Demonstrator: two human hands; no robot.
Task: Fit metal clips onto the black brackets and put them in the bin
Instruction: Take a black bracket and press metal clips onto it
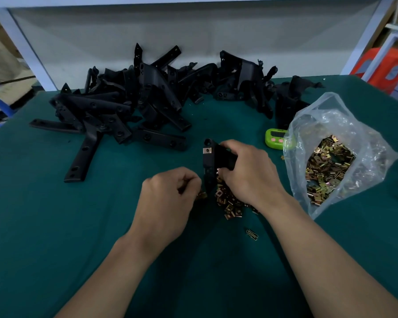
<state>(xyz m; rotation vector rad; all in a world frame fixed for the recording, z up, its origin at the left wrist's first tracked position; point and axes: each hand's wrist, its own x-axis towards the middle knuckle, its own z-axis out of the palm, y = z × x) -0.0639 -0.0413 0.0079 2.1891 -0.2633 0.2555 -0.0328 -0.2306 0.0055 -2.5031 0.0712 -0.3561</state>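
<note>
**Head view: bracket held on end over the loose clips**

Head camera looks down on a dark green surface (pixel 55 226). The right hand (pixel 248 171) has its grip closed round the middle of a black bracket (pixel 208 167), fingers wrapped over the right side of it. The bracket is a flat matt black plastic bar with a round boss at its far tip. Just below that tip sits a fitted clip (pixel 207 150), a pale metal square with a small hole in its centre. The bracket's long axis runs away from the person, far end up and near end down among a heap of loose clips (pixel 228 204) on the surface.

The left hand (pixel 168 198) has its fingers curled, its grip pinching a brass-coloured clip (pixel 202 195) just beside the bracket's near end.

Behind lies a pile of black brackets (pixel 124 106), pointing every way. To the right an open clear plastic bag (pixel 363 157) holds many more brass-coloured clips. A green timer (pixel 275 138) sits between bag and bracket; its face is too small to read.
</note>
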